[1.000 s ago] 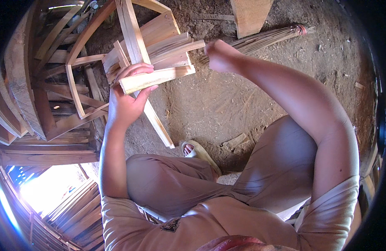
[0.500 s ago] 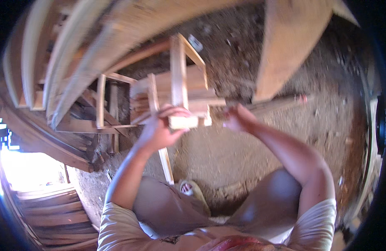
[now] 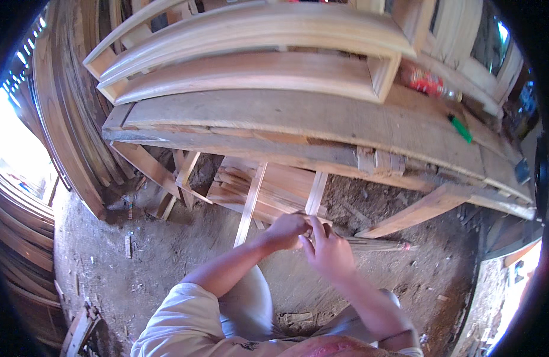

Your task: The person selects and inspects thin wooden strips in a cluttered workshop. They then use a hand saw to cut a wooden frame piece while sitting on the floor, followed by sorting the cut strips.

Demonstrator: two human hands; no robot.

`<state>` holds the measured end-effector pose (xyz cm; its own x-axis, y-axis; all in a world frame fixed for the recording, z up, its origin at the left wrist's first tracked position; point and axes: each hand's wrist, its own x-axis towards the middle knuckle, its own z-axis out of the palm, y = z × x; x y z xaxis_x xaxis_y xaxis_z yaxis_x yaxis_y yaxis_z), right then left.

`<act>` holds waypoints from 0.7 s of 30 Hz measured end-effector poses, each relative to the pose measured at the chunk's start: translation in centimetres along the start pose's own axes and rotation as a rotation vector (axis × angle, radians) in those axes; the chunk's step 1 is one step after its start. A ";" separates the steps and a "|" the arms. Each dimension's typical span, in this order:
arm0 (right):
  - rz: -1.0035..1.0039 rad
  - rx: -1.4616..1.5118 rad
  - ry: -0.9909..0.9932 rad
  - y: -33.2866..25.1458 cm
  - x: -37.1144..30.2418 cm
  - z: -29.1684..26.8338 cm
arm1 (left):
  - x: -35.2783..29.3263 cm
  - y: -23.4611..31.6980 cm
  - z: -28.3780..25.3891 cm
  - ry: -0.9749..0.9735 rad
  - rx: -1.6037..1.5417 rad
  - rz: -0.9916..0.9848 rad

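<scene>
Right hand [image 3: 331, 251] now drawn up against left hand [image 3: 288, 231], so both serve one spot; curled, cannot tell if pinching; wood strip [image 3: 316, 191] just beyond them, probably touching.

Before you, the counter [image 3: 245, 116] carries wooden frames [image 3: 256, 77], a bottle [image 3: 426, 80] lying right of the nearest. Boards [image 3: 286, 178] lie below its near edge, beyond your left hand [image 3: 284, 231] and right hand [image 3: 333, 251].
</scene>
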<state>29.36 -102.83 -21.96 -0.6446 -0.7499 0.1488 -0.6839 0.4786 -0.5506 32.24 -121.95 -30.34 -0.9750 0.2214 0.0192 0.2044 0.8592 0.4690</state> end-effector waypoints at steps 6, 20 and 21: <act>-0.018 -0.028 0.187 2.0 0.0 2.6 | 0.5 1.0 1.5 0.131 -0.064 0.111; 0.096 0.017 0.242 -0.4 0.9 3.0 | -2.7 3.2 -3.4 0.082 -0.391 0.034; 0.108 0.026 0.220 -1.3 1.2 3.0 | -2.4 1.2 -1.6 0.095 -0.379 0.075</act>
<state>30.45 -105.74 -23.57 -0.7744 -0.5759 0.2620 -0.5997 0.5362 -0.5940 34.71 -122.17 -28.43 -0.9658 0.2186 0.1392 0.2463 0.6074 0.7552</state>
